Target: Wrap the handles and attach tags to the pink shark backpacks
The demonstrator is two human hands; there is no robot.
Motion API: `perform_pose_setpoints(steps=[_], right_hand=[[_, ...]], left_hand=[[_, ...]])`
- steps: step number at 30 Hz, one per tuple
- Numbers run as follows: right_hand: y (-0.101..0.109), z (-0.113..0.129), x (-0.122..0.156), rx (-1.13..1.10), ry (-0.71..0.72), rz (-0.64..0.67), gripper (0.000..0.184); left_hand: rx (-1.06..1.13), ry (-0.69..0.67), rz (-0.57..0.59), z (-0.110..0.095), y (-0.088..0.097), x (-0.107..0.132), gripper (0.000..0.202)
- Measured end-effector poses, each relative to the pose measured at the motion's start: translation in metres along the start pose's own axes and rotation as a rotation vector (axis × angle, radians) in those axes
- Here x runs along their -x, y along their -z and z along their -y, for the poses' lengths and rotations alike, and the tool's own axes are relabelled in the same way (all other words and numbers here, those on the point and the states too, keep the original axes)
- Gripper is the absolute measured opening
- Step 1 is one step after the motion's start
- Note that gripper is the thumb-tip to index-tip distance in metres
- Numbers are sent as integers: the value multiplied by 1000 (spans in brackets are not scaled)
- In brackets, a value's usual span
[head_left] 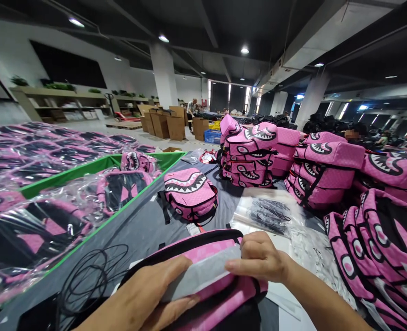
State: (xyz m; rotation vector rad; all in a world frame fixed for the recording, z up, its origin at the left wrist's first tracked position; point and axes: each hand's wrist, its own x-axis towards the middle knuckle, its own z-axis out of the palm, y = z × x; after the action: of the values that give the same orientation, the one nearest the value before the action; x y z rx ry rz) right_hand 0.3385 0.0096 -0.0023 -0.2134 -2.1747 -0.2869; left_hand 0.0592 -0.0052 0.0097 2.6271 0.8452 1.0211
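A pink and black backpack [220, 294] lies close in front of me, partly hidden by my hands. A flat grey-white strip [206, 271] runs along its upper part; its material is unclear. My left hand [155, 289] grips the strip's left end, thumb above and fingers below. At the other end, my right hand [258, 257] is closed, its thumb and curled fingers pinching the strip by the bag's black edge. Just beyond stands another pink backpack [191, 193] with a shark-mouth print.
Stacked pink backpacks [251, 156] line the right side, with more bags [372, 248] nearer. Clear plastic bags [268, 214] lie on the grey-covered table [134, 239]. Black cable [86, 276] coils at left, beside a green-edged bin [110, 220] of wrapped backpacks. A person [191, 112] stands near cardboard boxes [160, 123].
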Motion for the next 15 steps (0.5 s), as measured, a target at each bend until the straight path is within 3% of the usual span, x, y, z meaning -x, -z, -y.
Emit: perform_pose_setpoints(steps=[3, 7, 12, 13, 15], right_hand=[[-2, -1, 6, 79, 12, -9, 24], [10, -2, 13, 101, -11, 86, 18], [37, 1, -28, -13, -299, -163, 30], [37, 2, -41, -9, -358, -115, 32], [28, 1, -64, 28, -388, 171, 36]], left_hand=[[-110, -88, -120, 7, -9, 5, 22], [-294, -136, -139, 14, -14, 4, 28], [-395, -79, -100, 17, -21, 2, 50], [-412, -76, -87, 17, -21, 1, 57], [-474, -92, -102, 15, -20, -2, 68]])
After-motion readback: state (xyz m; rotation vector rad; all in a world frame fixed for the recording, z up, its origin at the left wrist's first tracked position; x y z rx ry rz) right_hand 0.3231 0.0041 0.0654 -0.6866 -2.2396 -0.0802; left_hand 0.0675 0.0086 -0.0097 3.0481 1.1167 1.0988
